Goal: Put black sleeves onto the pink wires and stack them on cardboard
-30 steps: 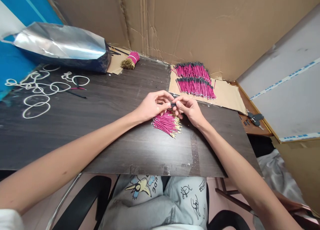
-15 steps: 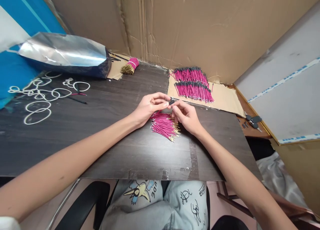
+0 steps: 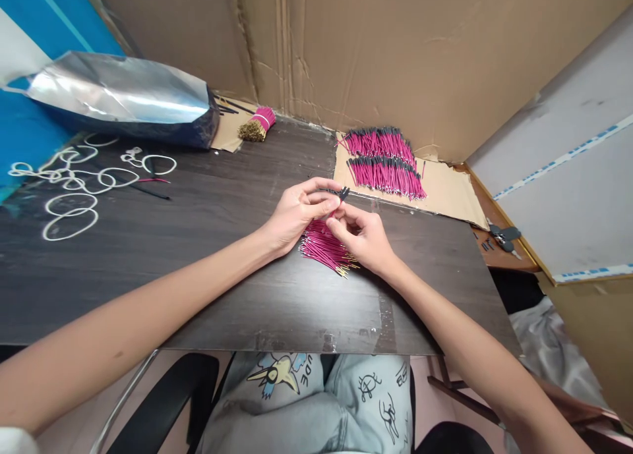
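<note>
My left hand [image 3: 301, 210] is closed, its thumb and fingers pinching several short black sleeves [image 3: 343, 193] whose ends stick out past the fingertips. Right beside it, my right hand [image 3: 364, 238] pinches a thin pink wire [image 3: 335, 212], partly hidden by the fingers, near the black pieces. Whether the wire is inside a sleeve is too small to tell. Beneath both hands a loose pile of pink wires [image 3: 324, 245] lies on the dark table, with silvery tips to the left and gold-coloured ends to the right.
Two rows of black-ended pink wires [image 3: 388, 177] lie on a cardboard sheet [image 3: 452, 194] at the back. A banded wire bundle [image 3: 258, 123], a silver bag [image 3: 123, 91] and white loops [image 3: 72, 207] are leftward. Black-handled snips [image 3: 504, 235] lie at right.
The black sleeves have tilted upward in my left fingers. My right hand has shifted slightly left and down, and a pink wire now shows between the hands.
</note>
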